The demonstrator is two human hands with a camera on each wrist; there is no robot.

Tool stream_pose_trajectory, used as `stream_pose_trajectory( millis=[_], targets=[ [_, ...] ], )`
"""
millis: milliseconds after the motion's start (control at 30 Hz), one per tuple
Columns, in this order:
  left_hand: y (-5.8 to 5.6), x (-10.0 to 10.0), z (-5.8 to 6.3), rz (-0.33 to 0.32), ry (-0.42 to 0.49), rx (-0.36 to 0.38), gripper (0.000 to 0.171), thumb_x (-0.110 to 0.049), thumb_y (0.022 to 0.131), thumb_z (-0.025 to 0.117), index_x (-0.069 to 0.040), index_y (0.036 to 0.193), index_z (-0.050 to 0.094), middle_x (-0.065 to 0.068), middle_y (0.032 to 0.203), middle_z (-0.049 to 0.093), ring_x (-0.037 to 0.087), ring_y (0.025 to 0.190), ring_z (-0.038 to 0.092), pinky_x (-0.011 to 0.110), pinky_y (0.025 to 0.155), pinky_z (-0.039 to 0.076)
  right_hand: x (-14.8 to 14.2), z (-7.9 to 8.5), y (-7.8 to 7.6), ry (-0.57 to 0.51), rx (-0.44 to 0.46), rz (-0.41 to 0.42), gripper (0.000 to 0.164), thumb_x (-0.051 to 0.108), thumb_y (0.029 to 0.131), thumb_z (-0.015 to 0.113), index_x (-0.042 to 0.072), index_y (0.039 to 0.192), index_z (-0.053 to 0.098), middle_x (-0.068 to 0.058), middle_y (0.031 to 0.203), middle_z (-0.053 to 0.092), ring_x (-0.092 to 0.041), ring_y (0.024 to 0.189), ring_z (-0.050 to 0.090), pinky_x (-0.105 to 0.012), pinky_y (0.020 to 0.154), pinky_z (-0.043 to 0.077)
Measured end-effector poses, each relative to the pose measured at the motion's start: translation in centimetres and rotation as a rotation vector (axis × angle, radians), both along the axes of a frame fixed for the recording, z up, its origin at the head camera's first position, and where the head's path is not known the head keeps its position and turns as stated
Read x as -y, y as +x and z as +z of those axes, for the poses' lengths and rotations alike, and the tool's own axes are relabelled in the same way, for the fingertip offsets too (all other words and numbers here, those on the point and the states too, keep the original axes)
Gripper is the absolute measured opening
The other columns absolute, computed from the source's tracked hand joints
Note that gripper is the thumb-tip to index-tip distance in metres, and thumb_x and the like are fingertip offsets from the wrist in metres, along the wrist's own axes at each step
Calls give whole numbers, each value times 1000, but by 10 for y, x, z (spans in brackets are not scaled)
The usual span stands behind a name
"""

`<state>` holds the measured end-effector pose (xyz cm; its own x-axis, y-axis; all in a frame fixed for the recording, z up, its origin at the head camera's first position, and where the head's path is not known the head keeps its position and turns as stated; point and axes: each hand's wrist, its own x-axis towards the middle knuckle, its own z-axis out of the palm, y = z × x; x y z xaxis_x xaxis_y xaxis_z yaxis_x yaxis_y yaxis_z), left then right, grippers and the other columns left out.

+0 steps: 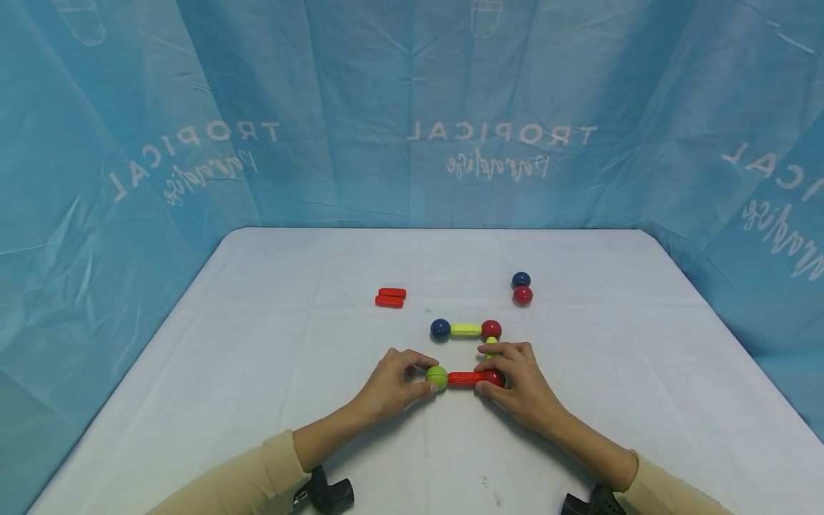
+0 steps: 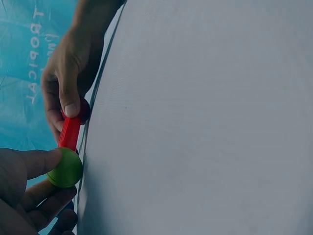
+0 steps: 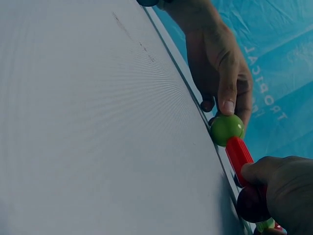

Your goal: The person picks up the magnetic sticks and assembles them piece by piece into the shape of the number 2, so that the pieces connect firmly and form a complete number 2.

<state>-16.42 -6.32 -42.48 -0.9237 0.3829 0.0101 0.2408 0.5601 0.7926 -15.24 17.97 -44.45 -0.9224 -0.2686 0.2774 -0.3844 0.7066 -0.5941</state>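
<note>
In the head view, my left hand (image 1: 394,383) pinches a green ball (image 1: 437,378) between thumb and fingers. A red rod (image 1: 463,379) joins that ball to a dark red ball (image 1: 494,378). My right hand (image 1: 523,386) grips the rod and ball at that end. Behind it a yellow-green rod (image 1: 491,342), partly hidden by the right fingers, runs up to another red ball (image 1: 491,329). From there a second yellow-green rod (image 1: 466,330) leads left to a blue ball (image 1: 440,330). The left wrist view shows the thumb against the green ball (image 2: 65,168).
Two loose red rods (image 1: 390,297) lie side by side farther back on the white table (image 1: 309,286). A blue ball (image 1: 521,280) and a red ball (image 1: 523,295) sit together at the back right. Blue printed sheeting (image 1: 360,93) surrounds the table.
</note>
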Motion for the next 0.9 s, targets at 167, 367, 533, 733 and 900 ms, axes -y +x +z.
stream_pose_trajectory(
  millis=[167,367,533,733,900],
  targets=[
    [1,1,0,5,8,1,32,-18,79,73,-15,111,69,0,100,62,16,91,44,26,75,35,0,0,0,16,5,-5,22,23,76,77,26,97,70,6,128,56,-11,113,37,-36,89,44],
    [2,1,-2,15,10,-6,32,-18,79,72,-15,111,69,0,100,62,15,91,45,26,75,35,0,8,-4,14,-2,20,26,24,77,77,23,102,70,5,129,56,-13,113,37,-38,88,43],
    [3,3,-1,12,16,-16,32,-18,79,72,-15,111,69,0,100,63,16,92,45,26,75,35,7,29,-23,-9,-3,40,30,24,79,75,19,108,69,2,124,60,-15,110,39,-38,87,42],
    [3,3,-2,8,21,-6,33,-19,80,72,-13,113,68,0,103,64,17,94,45,27,77,36,28,53,-66,23,-4,36,33,26,81,73,18,112,68,-1,118,64,-19,108,43,-40,85,45],
    [2,3,-3,4,27,4,33,-19,81,71,-13,113,68,1,103,64,17,93,45,27,76,35,53,66,-105,31,47,27,34,29,83,71,18,115,68,-5,122,64,-24,112,44,-45,89,45]
  ],
)
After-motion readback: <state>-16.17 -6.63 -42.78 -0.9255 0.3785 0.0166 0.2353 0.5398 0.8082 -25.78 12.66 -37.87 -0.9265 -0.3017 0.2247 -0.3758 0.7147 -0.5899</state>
